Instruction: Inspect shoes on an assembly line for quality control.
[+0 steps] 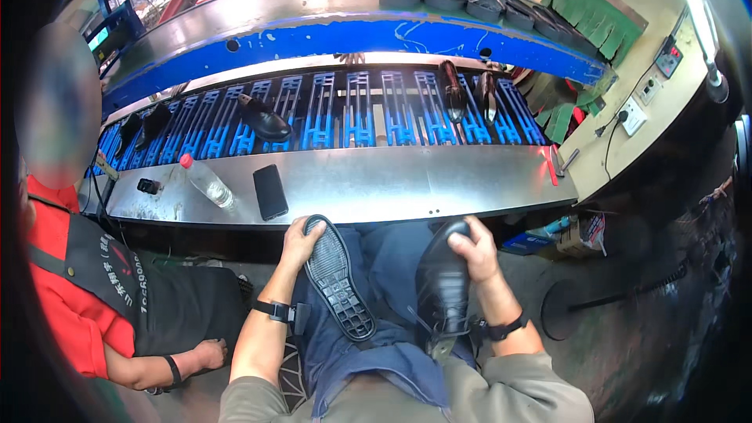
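Note:
On my lap, my left hand [301,241] grips one end of a black shoe sole [338,278], its treaded, gridded face turned up. My right hand [475,249] is closed around the toe of a black lace-up shoe [443,286], thumb on top. The shoe lies along my right thigh with its laces and opening toward me. Sole and shoe are apart from each other. A dark phone [270,192] lies on the metal ledge just beyond my left hand.
A conveyor of blue slatted carriers [319,110] runs behind the metal ledge [392,180], with several dark shoes on it. A clear bottle [207,182] lies on the ledge at left. Stacked black soles [446,0] sit on the upper shelf. A co-worker in red [59,266] sits at left.

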{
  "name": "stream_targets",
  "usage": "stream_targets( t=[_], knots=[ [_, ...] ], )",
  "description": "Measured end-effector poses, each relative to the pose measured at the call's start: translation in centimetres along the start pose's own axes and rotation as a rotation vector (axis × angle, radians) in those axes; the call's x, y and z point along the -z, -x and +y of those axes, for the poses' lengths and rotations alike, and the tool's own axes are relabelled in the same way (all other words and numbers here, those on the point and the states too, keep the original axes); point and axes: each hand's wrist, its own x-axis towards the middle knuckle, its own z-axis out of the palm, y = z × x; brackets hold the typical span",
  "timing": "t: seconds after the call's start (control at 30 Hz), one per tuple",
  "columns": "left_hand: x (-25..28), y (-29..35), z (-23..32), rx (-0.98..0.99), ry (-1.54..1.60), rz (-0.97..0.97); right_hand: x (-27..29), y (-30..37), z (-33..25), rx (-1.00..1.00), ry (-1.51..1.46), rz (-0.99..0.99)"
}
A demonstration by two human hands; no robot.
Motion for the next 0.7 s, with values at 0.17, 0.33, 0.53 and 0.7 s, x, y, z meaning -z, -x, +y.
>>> stream_targets(
  t=[0.17, 0.33, 0.53, 0.7],
  knots=[
    [2.8, 2.7, 8.1, 0.29, 1.097, -0.268, 1.4, 5.3, 6.5, -0.439, -0.675, -0.256],
    [6.6, 6.7, 11.6, 0.123, 1.35, -0.5, 0.0, 7.2, 9.8, -0.679, -0.842, -0.37],
    [6.3, 8.0, 10.6, 0.131, 1.267, -0.371, -1.4, 6.4, 10.2, -0.694, -0.856, -0.223],
    [5.1, 10.1, 13.5, 0.156, 1.411, -0.4, -7.3, 4.8, 0.3, -0.604, -0.438, -0.515]
  ],
)
